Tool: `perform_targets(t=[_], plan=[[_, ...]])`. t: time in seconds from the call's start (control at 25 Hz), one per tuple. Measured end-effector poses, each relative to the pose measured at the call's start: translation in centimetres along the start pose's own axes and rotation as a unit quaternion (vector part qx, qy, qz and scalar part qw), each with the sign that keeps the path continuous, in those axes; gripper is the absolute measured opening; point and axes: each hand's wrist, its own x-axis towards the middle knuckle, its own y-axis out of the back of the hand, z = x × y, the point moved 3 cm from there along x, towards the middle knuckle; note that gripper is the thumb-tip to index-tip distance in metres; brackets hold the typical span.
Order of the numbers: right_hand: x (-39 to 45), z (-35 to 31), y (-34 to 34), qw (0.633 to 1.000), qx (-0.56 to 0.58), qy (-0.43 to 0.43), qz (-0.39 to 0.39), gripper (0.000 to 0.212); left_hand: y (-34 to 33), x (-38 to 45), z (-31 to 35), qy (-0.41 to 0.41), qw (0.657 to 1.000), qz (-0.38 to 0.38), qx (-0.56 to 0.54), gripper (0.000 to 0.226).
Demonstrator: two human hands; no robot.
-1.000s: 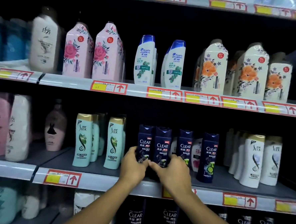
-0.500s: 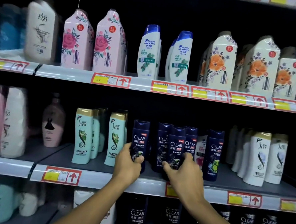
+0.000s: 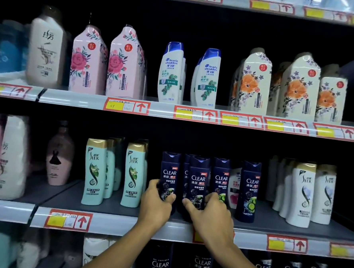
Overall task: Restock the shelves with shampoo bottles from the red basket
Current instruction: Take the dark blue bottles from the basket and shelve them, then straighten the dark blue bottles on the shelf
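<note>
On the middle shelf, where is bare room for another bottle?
Bare shelf lies between the pink bottle and the green Slek bottles. The Clear bottles, where the left hand and right hand grip, are crowded.

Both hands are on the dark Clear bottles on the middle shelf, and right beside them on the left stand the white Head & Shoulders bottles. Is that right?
Not quite. The left hand and right hand do each grip a Clear bottle on the middle shelf, but the head view shows green Slek bottles on their left. The Head & Shoulders bottles stand on the shelf above.
</note>
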Motion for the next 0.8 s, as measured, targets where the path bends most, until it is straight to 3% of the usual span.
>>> perform_targets(t=[0.12,0.28,0.56,0.8], plan=[[-0.4,-0.6,0.1,1.000,-0.006,0.008,-0.022,0.070,-0.1,-0.2,-0.1,-0.004,1.000,-0.011,0.006,0.063],[-0.8,-0.1,1.8,0.997,0.078,0.012,-0.011,0.085,1.0,-1.4,1.3,-0.007,0.999,-0.039,-0.010,0.085],[-5.3,-3.3,12.0,0.982,0.162,0.097,0.024,0.044,7.5,-8.2,9.8,-0.087,0.996,-0.017,-0.013,0.059],[-12.8,0.4,19.0,0.984,0.151,0.097,0.022,0.047,13.0,-16.9,10.4,-0.088,0.996,-0.015,-0.030,0.041]])
